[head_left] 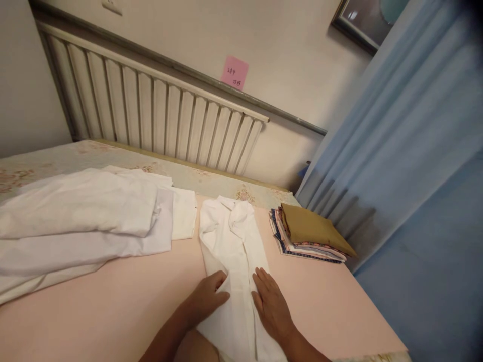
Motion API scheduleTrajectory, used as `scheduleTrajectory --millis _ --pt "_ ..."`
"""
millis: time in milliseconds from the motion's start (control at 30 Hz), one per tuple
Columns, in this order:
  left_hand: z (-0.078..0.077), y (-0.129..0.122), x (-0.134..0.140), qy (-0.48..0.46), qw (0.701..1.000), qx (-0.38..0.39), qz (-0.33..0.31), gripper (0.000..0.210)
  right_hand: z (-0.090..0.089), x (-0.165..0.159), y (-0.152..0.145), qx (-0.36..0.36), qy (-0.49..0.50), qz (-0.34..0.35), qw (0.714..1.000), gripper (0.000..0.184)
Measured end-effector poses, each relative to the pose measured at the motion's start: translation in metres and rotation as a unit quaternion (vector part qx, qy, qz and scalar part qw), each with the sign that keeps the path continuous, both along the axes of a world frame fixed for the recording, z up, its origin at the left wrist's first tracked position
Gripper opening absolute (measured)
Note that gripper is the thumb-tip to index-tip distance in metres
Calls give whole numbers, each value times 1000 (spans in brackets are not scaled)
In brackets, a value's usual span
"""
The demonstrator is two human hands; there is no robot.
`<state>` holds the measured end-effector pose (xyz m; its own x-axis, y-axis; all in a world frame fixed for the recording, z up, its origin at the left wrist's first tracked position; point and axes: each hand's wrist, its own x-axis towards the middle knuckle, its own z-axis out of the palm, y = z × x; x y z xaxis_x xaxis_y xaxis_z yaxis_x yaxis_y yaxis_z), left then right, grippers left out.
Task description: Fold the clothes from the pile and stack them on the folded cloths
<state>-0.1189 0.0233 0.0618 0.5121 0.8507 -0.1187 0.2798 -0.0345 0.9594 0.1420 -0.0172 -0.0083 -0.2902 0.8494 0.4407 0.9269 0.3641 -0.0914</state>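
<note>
A white collared shirt (237, 266) lies lengthwise before me, its sides folded inward and its collar at the far end. On its left edge is my left hand (209, 296), fingers curled in and pressing the cloth near the fold; whether fabric is pinched is partly hidden, but the edge runs into the curled fingers. My right hand (269, 301) rests flat on the shirt's right side with the fingers stretched out. The shirt's near end runs out of view at the bottom.
Several white garments (86, 206) are heaped at the left. To the right stands a stack of folded clothes (317, 229), mustard on top. A pink sheet (151, 301) covers the floral-covered surface. Behind are a radiator (158, 110) and a blue curtain (377, 130).
</note>
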Motion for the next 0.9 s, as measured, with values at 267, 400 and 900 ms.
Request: scheduleTrajectory --millis 267,400,900 --pt "-18 -2 24 89 993 56 -55 6 -6 4 -2 -15 36 9 999 42" --pt "-18 -1 19 95 992 49 -63 7 18 -5 24 -46 206 -51 976 33" --pt "-17 -3 12 170 982 52 -68 18 61 -158 207 -326 650 -163 667 61"
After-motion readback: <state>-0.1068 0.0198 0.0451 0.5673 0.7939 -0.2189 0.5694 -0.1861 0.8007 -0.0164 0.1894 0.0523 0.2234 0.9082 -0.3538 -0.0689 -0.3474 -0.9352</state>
